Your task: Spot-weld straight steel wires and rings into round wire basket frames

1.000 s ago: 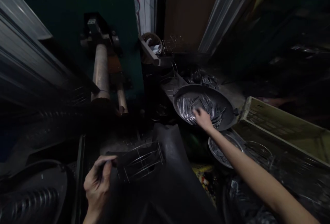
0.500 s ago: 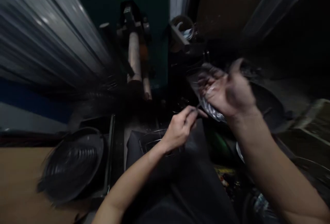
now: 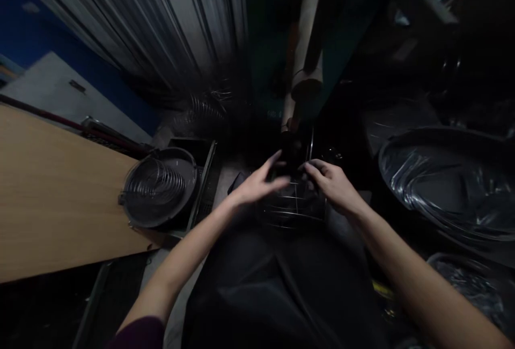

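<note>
1. Corrugated shutter [image 3: 161,27] fills the far left, dim and blurred. A wooden board [image 3: 52,193] lies at the left, and a dark machine [image 3: 308,70] with pale rollers stands far centre.
2. My wire rack [image 3: 293,207] sits on the dark cloth [image 3: 281,284] over my lap, between my hands and just near of the machine's lower end.
3. My left hand [image 3: 257,185] is open, with fingers spread and laid against the rack's left side; it does not grip.
4. My right hand [image 3: 333,188] curls its fingers over the rack's far right rim and grasps it. It is too dark to tell whether it also pinches a loose wire.
5. The rack already shows hoops and uprights in shape, so I judge the forming mostly done. I seem to be lining it up at the machine, and the work there on this piece is not yet done.
6. Left of my hands, a round pan [image 3: 139,219] holds coiled wire hoops.
7. On the right, a big basin [image 3: 384,156] holds a shiny heap, too blurred for me to say what.
8. Near right, a smaller bowl [image 3: 436,260] glints inside; I cannot tell its contents.
</note>
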A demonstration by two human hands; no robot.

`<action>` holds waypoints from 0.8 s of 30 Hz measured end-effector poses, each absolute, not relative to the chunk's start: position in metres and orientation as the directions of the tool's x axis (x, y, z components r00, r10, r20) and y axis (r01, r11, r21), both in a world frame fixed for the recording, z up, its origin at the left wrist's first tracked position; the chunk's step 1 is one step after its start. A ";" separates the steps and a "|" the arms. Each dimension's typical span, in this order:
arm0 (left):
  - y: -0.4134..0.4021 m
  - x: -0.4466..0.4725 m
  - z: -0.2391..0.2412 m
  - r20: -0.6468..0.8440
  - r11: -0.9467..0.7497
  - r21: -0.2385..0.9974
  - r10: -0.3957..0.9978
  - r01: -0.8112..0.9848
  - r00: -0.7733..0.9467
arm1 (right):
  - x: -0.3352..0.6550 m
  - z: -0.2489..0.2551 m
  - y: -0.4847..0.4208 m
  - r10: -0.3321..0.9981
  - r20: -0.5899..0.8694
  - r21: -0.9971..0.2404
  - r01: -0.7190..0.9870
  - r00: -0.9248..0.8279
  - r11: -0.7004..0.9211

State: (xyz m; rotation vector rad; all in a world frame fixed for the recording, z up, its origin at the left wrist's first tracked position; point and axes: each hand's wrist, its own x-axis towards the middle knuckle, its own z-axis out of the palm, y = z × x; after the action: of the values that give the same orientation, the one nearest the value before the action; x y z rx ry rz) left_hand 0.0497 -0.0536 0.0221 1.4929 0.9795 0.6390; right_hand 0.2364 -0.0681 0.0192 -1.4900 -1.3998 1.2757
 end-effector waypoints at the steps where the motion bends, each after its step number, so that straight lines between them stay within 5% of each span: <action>1: -0.070 0.037 0.014 -0.093 -0.082 0.948 0.853 0.308 0.513 | 0.233 0.021 -0.062 0.963 -0.248 -0.955 0.195 -0.110 -0.223; 5: -0.110 0.027 -0.019 0.111 -0.288 0.803 0.932 0.522 0.344 | 0.220 0.025 -0.046 0.931 -0.335 -0.942 0.050 -0.147 -0.331; 13: -0.056 0.033 -0.012 0.444 -0.550 0.779 0.823 0.300 0.355 | 0.213 0.053 -0.006 0.948 -0.317 -0.943 -0.102 -0.019 -0.318; 24: -0.014 0.040 -0.002 0.531 -0.625 0.754 0.762 0.205 0.372 | 0.217 0.048 0.026 0.989 -0.119 -0.989 -0.098 0.084 -0.111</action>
State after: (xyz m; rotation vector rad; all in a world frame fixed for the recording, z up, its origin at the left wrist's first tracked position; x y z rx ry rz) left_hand 0.0398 -0.0144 -0.0025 2.0498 0.8310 1.2348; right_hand 0.2165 0.0260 0.0485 -1.2649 -1.0176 1.2679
